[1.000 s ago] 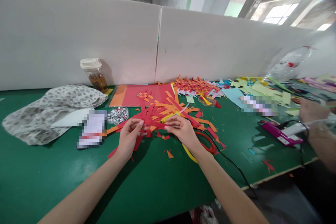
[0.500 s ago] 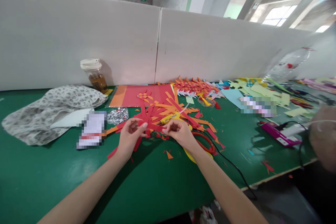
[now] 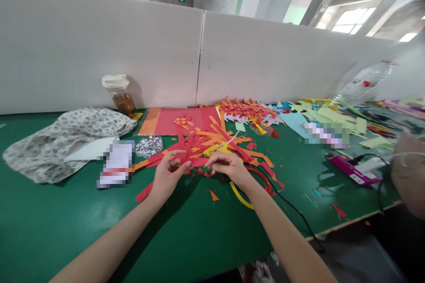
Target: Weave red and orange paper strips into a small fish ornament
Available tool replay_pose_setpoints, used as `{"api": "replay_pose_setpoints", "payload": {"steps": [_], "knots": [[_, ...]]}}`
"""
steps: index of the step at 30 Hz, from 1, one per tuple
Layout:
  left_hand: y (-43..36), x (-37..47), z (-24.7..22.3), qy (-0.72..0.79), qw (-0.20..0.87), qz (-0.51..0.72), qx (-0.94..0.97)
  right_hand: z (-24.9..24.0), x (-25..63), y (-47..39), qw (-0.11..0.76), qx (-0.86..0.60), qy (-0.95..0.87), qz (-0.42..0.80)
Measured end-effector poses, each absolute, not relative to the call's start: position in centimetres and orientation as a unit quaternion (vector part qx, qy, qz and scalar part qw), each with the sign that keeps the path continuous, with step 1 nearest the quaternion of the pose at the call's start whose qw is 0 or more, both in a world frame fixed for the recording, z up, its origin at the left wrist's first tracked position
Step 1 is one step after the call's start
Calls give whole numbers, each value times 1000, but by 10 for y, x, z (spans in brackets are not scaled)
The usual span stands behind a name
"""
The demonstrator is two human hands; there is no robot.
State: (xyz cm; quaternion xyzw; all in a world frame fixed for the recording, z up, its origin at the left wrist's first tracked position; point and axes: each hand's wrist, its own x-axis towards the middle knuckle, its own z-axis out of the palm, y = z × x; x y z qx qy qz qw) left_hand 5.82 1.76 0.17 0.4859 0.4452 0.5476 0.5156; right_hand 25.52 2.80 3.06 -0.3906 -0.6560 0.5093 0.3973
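Over the near edge of the paper pile, my left hand [image 3: 170, 176] has its thumb and fingers closed on one end of a red paper strip [image 3: 198, 162]. My right hand [image 3: 229, 169] pinches around the strip's other end, fingertips bent down. The strip is stretched roughly level between them. Right behind the hands lie loose red and orange paper strips [image 3: 195, 140] and a yellow glue gun [image 3: 215, 148]. Beneath my right wrist, red loop handles [image 3: 264, 178] and a yellow curved handle [image 3: 241, 196] are partly covered.
A woven orange paper fish [image 3: 182, 121] rests on red sheets [image 3: 166, 117]. Finished red-orange pieces [image 3: 245, 109] are heaped behind. To the left are a bag of small eyes [image 3: 148, 146], patterned cloth [image 3: 66, 132] and a drink cup [image 3: 122, 97]. A purple power strip [image 3: 355, 170] and another person's arm are at right.
My left hand has shifted slightly right and down, its thumb nearer my right hand. My right hand has tilted a little, its fingers curling lower. Surrounding things stay put.
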Motion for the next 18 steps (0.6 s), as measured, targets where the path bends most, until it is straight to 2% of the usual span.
{"api": "replay_pose_setpoints", "payload": {"steps": [4, 7, 12, 15, 18], "knots": [[25, 50, 1, 458, 478, 586, 467, 29, 264, 35, 595, -491, -517, 371], [30, 39, 2, 502, 363, 543, 566, 28, 270, 39, 675, -519, -430, 299], [37, 22, -2, 550, 102, 343, 754, 26, 268, 39, 669, -521, -452, 277], [40, 18, -7, 580, 58, 280, 763, 23, 264, 38, 644, -528, -477, 279], [42, 17, -7, 590, 66, 250, 765, 21, 262, 38, 638, -528, -485, 282]]}}
